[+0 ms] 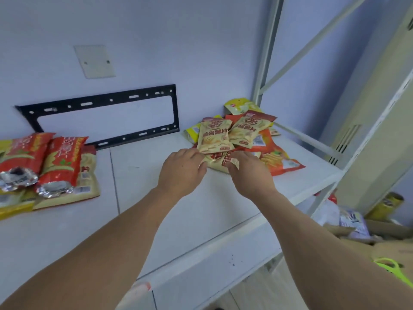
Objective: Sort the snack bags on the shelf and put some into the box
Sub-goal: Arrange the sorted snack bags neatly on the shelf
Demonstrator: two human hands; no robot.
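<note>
A loose heap of snack bags (243, 135) lies at the back right of the white shelf (201, 209): beige chip bags on top, orange-red and yellow ones beneath. My left hand (181, 171) and my right hand (250, 173) both reach to the heap's near edge and pinch a beige bag with a red label (218, 161) between them. A sorted group of red bags (44, 162) lies flat at the shelf's far left on beige and yellow bags. A cardboard box (380, 238) with some packets in it sits low at the right, below the shelf.
A black metal wall bracket (100, 115) stands behind the shelf against the wall. White shelf posts (266, 63) and a diagonal brace rise at the back right. A bright green object (393, 267) lies by the box.
</note>
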